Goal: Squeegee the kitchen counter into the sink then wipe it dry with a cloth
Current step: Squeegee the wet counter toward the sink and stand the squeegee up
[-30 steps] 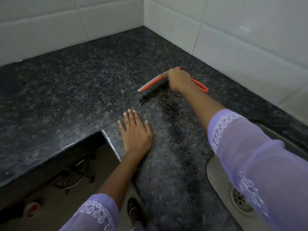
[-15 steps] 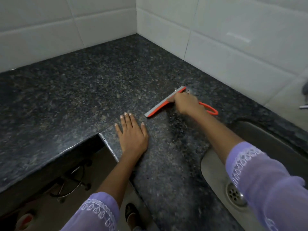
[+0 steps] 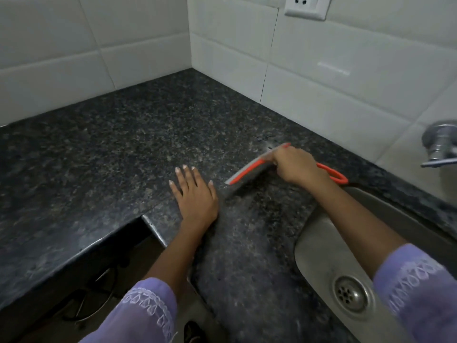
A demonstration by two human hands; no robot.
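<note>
Right hand grips the squeegee, left hand flat, empty — a tilted blade could leave water streaks on the counter.

You are standing in a home kitchen: a dark speckled granite counter meets white glazed wall tiles, with a steel sink lower right, a chrome tap at right edge, and a white wall socket at top.
</note>
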